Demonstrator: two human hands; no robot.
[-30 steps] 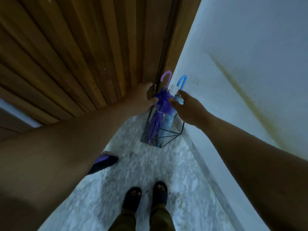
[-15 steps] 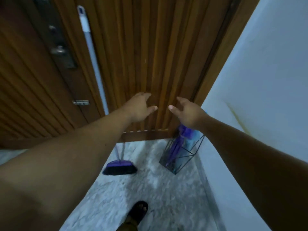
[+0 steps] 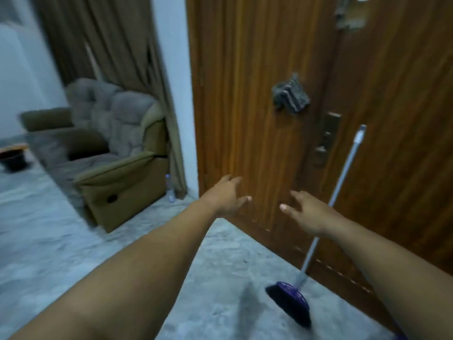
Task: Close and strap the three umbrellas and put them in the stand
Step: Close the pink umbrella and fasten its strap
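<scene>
The left hand (image 3: 226,196) and right hand (image 3: 307,212) are hovering spread and empty before the wooden door (image 3: 257,94); a broom (image 3: 291,298) (purple-headed) is leaning against it.

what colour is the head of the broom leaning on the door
Purple on top with dark bristles, on the broom head, seen in the head view.

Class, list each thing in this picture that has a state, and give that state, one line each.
Left hand: open, empty.
Right hand: open, empty.
Door: shut.
Broom: leaning on the door, head on the floor.
Cloth: hanging on the door.
Armchair: unoccupied.
</scene>
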